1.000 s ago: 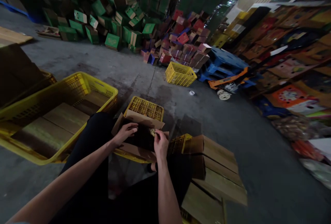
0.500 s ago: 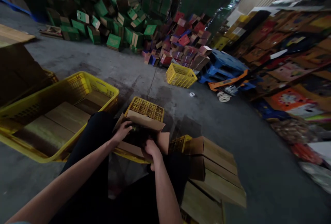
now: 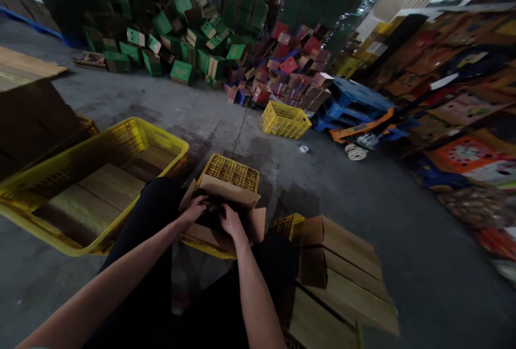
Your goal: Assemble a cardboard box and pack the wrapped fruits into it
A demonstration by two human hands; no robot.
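Note:
An open cardboard box (image 3: 226,189) with raised flaps rests on an upturned yellow crate (image 3: 231,170) between my knees. My left hand (image 3: 195,210) reaches over the box's left side, its fingers curved round the near side of a dark, shiny, rounded thing (image 3: 213,208). From the right, my right hand (image 3: 231,220) dips into the box with bent fingers at that same thing. Its kind is too dark to make out, and my fingertips are partly hidden. Shadow covers the rest of the box's inside.
On my left stands a large yellow crate (image 3: 161,136) holding closed cardboard boxes (image 3: 110,185). More cardboard boxes (image 3: 350,263) are stacked at my right. Ahead are a yellow basket (image 3: 286,120), blue pallets (image 3: 355,99), an orange pallet jack (image 3: 363,126) and heaps of green boxes (image 3: 181,71).
My right hand has risen a little inside the box and moved closer to the left hand. The dark rounded thing now shows between them. The whole view has shifted slightly.

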